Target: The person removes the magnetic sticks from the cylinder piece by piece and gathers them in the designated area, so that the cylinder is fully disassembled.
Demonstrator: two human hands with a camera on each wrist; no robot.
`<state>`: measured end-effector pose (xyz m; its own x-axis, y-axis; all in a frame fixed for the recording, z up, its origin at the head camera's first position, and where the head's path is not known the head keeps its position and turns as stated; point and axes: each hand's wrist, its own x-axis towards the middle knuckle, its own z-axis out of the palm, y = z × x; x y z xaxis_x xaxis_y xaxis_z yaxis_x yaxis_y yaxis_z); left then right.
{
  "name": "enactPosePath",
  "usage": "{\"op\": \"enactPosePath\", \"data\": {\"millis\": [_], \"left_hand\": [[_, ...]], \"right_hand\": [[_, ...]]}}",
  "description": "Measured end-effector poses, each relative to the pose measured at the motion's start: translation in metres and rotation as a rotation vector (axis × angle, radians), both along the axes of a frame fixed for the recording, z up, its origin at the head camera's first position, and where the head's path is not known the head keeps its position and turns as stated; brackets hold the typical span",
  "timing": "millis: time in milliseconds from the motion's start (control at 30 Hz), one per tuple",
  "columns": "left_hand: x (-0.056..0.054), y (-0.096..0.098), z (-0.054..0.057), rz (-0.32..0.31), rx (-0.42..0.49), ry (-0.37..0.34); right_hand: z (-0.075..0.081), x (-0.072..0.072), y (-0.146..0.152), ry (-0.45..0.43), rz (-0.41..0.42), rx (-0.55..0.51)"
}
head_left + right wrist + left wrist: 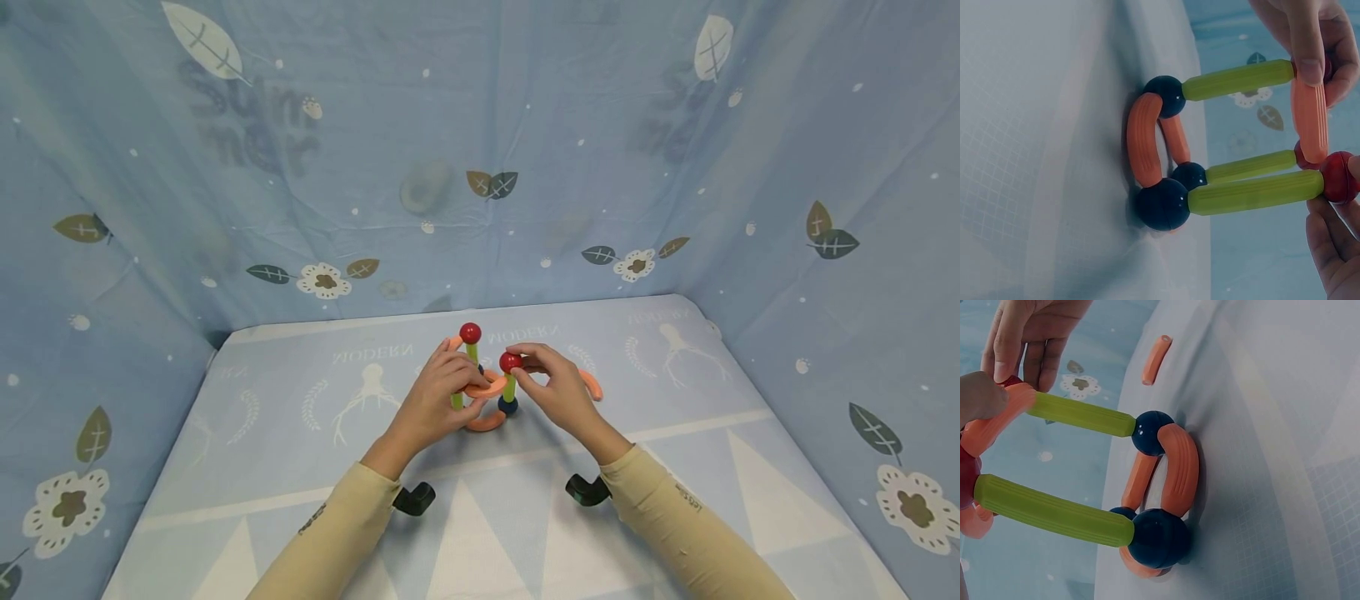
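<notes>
A magnetic-stick frame stands on the table: dark blue balls (1159, 537) joined by curved orange sticks (1144, 140) form its base. Green sticks (1257, 192) rise from them to red balls (470, 333). My left hand (441, 385) pinches a curved orange stick (487, 386) at the top, its thumb along the stick in the right wrist view. One end of that stick is close to the near red ball (1339, 177). This ball tops the right green stick, and my right hand (553, 385) pinches it between thumb and fingers. My left hand partly hides the frame's left side.
A loose orange stick (1157, 360) lies on the table to the right of the frame, partly behind my right hand in the head view. Patterned blue curtains (420, 125) hang behind and beside the table (300, 467). Black wrist-camera mounts (414, 499) jut from both wrists.
</notes>
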<state>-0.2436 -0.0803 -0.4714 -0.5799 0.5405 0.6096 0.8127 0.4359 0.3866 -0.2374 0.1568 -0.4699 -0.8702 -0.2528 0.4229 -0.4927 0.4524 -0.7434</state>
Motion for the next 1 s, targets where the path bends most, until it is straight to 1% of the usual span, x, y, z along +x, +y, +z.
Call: {"op": "enactPosePath", "data": {"millis": [233,600,800,1000], "left_hand": [[-0.0005,0.0012,-0.0009,0.012,0.002,0.041],[-0.0014,0.0001,-0.0038,0.033,-0.02,0.016],[-0.0009,0.0004,-0.0028,0.033,-0.019,0.012],[0.0008,0.0001,-0.0027,0.047,-0.004,0.015]], "right_hand": [[-0.0005,0.0002,-0.0002,0.0,-0.001,0.002],[-0.0013,0.0004,-0.0003,-0.014,-0.013,-0.006],[-0.0034,-0.0003,0.0006,-0.012,-0.011,-0.007],[-0.0051,-0.0005,0.001,0.005,-0.006,-0.025]]}}
